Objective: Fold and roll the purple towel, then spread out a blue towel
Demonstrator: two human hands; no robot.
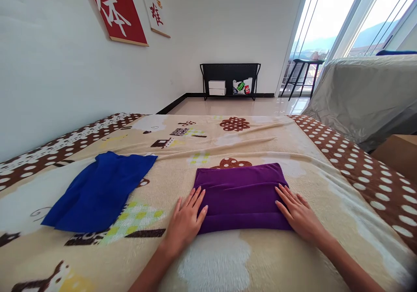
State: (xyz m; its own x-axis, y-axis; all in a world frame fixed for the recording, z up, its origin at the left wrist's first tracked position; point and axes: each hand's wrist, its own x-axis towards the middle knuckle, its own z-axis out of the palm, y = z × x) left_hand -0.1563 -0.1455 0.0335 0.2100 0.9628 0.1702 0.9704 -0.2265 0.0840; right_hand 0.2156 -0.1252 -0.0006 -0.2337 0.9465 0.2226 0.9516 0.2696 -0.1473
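Observation:
A purple cloth (241, 198), folded into a rough rectangle with creases running across it, lies flat on a patterned cream blanket (221, 261). At its left edge my left hand (187, 220) rests with fingers spread, the fingertips touching the cloth. My right hand (299, 214) lies on the right edge, its fingers stretched out over the fabric. Neither hand grips anything. Off to the left, a blue cloth (100, 192) is spread unevenly on the blanket, touched by neither hand.
Brown polka-dot borders run along both sides of the blanket. Beyond its far edge stand a black rack (230, 71) and a dark stool (306, 62). At the right are a grey covered piece of furniture (365, 92) and a cardboard box (399, 155).

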